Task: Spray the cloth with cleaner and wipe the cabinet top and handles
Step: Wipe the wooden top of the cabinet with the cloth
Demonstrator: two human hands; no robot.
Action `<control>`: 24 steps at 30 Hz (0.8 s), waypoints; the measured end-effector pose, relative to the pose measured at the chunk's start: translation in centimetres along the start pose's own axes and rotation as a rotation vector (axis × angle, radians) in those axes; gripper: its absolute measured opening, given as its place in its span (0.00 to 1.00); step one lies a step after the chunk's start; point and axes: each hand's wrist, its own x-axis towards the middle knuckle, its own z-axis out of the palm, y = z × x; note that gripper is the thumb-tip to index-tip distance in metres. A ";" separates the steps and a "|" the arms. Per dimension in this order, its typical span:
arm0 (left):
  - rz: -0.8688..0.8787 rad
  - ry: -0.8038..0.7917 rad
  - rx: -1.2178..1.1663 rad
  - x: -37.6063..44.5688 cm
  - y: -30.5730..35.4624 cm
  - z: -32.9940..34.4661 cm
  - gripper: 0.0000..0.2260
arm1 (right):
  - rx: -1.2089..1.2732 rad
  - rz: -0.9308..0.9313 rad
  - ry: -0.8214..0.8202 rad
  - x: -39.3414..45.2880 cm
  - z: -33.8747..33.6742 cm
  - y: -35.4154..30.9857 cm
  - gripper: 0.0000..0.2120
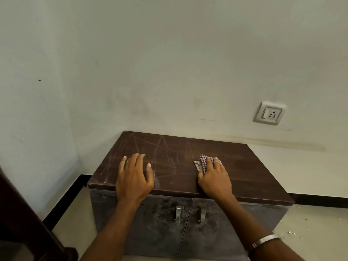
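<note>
A dusty, streaked cabinet top (235, 166): the person's left hand (134, 178) braces flat, grip wide, while the right hand (214, 178), fingers flat, presses a checked cloth (202, 162) near its middle. Firm, overlapping strokes should lift the streaks; the metal handles (178, 213) look unwiped.

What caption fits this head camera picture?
Cleaning time: the right hand presses a cloth on the cabinet top, the left hand rests flat.

cabinet top (246, 174) | dark brown, streaked | checked cloth (202, 163) on it
</note>
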 end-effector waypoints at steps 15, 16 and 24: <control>-0.003 0.003 0.001 0.0 0.1 0.0 0.22 | 0.041 -0.175 -0.008 1.3 2.8 -6.9 0.30; -0.001 0.001 -0.001 0.0 0.1 0.0 0.22 | 0.041 -0.175 -0.013 1.6 2.6 -6.4 0.30; 0.007 0.012 -0.024 0.0 0.1 -0.1 0.21 | -0.002 0.001 0.011 4.1 0.6 -0.2 0.31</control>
